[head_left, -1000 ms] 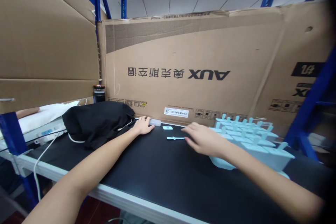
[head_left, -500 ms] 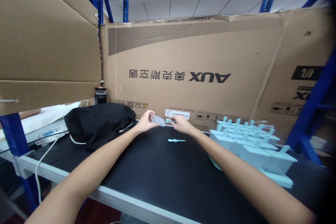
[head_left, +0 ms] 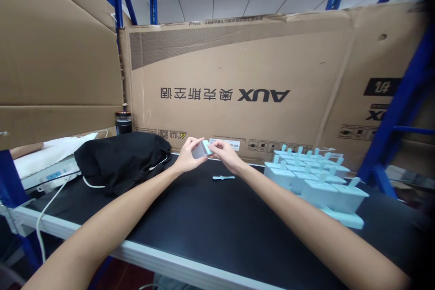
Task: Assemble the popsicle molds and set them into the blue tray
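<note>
My left hand is closed around a translucent popsicle mold, tilted so its open end faces right. With my right hand, I pinch a light-blue lid against that end; whether it is fully seated I cannot tell. A light-blue popsicle stick lies flat on the black tabletop, just below my hands. To the right, several light-blue popsicle molds stand in rows on a light-blue base, their sticks pointing up. My right forearm partly covers them.
A black cloth bundle with a white cord lies at the left. Behind it is a dark jar. A large cardboard panel closes off the back, and blue rack posts stand at the sides. Another person's forearm shows at far left.
My right hand has brought the light-blue lid left, onto the mold's open end. The mold has turned slightly in my left hand. The whole view has shifted a little.
</note>
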Motion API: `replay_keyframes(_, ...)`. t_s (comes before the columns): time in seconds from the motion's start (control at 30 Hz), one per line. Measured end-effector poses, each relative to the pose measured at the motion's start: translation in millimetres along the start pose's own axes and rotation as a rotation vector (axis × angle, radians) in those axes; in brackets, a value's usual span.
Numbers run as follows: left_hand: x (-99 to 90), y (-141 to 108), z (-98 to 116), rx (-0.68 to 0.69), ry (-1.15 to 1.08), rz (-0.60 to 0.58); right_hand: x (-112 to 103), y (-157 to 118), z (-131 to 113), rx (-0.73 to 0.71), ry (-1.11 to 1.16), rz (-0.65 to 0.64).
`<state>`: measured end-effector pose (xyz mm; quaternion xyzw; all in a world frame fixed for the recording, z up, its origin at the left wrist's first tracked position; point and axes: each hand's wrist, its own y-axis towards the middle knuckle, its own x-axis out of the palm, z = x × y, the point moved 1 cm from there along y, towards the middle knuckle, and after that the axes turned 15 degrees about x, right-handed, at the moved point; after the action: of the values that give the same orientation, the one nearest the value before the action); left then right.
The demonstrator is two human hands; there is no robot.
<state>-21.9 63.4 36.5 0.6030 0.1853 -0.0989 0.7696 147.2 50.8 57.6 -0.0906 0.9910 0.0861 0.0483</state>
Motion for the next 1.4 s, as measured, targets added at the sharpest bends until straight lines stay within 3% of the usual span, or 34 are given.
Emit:
replay_keyframes(0.2,-1.0,0.4,2.5,0.029,0.006,-0.049,2.5,-4.9,1.7,0.078,-0.087,-0.031)
replay_keyframes(0.5,-0.3,-0.8,10.6,0.012,-0.201,-0.188,18.9,-14.0,-4.3,0.141,-0.019,-0.053)
replay_keyframes(0.67,1.0,-0.2,17.3,-0.026,-0.189,-0.169,27.2,-16.3,-4.3,0.156,-0.142,-0.052)
replay_keyframes(0.77,-0.9,-0.1,16.0,-0.061,-0.14,-0.169,17.7,-17.8,-7.9,0.106,-0.407,-0.085)
replay_keyframes(0.9,-3.8,-1.4,11.5,-0.057,-0.032,-0.172,-7.5,-20.9,-11.9,-0.073,-1.069,-0.148)
replay_keyframes(0.97,-4.3,-1.9,9.9,-0.058,0.002,-0.185,-16.6,-21.9,-8.6,-0.019,-1.318,-0.289)
replay_keyframes(1.03,-4.4,-1.8,9.8,-0.058,0.011,-0.202,-20.8,-22.0,-3.8,0.066,-1.431,-0.362)
replay_keyframes(1.17,-3.0,-1.7,12.0,-0.065,-0.005,-0.212,-19.9,-19.9,0.7,0.077,-1.488,-0.314)
replay_keyframes(1.3,1.4,-5.0,12.5,-0.123,-0.065,-0.214,-21.8,-18.3,-13.2,-0.031,-1.426,-0.281)
replay_keyframes(1.4,6.2,-8.1,12.1,-0.127,-0.142,-0.241,-24.7,-19.0,-36.8,-0.202,-1.251,0.02)
